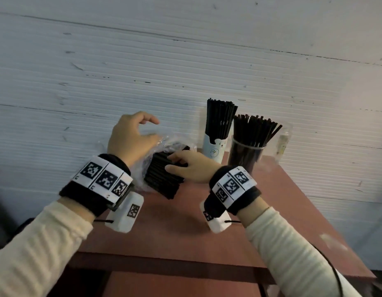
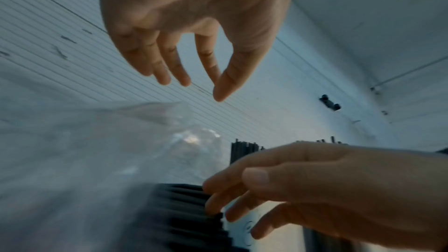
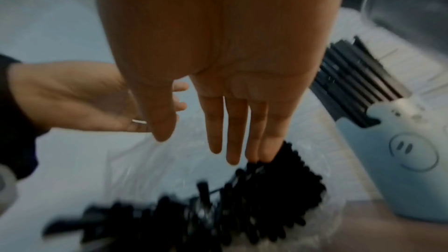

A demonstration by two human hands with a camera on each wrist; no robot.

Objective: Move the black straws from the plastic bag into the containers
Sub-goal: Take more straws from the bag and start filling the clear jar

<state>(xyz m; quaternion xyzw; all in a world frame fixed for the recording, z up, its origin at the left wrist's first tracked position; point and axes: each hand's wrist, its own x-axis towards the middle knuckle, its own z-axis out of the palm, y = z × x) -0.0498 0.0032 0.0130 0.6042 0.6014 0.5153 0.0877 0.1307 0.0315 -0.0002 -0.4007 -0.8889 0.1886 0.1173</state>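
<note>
A bundle of black straws (image 1: 162, 181) lies on the red-brown table, its far end inside a crumpled clear plastic bag (image 1: 162, 141). My right hand (image 1: 170, 162) rests on top of the bundle with straight fingers; in the right wrist view its fingertips (image 3: 232, 158) touch the straws' ends (image 3: 242, 208). Just above the bag hovers my left hand (image 1: 153, 129), loosely curved; the left wrist view shows it (image 2: 201, 87) holding nothing, the bag (image 2: 97, 150) below it. A pale blue bear cup (image 1: 214, 146) and a clear cup (image 1: 245, 153), both holding upright black straws, stand at the back right.
A further clear container (image 1: 283, 142) stands to the right of the clear cup. A white ribbed wall (image 1: 185, 61) rises directly behind the table. The table's front edge (image 1: 164, 264) is near me, with bare tabletop (image 1: 271, 200) at the right.
</note>
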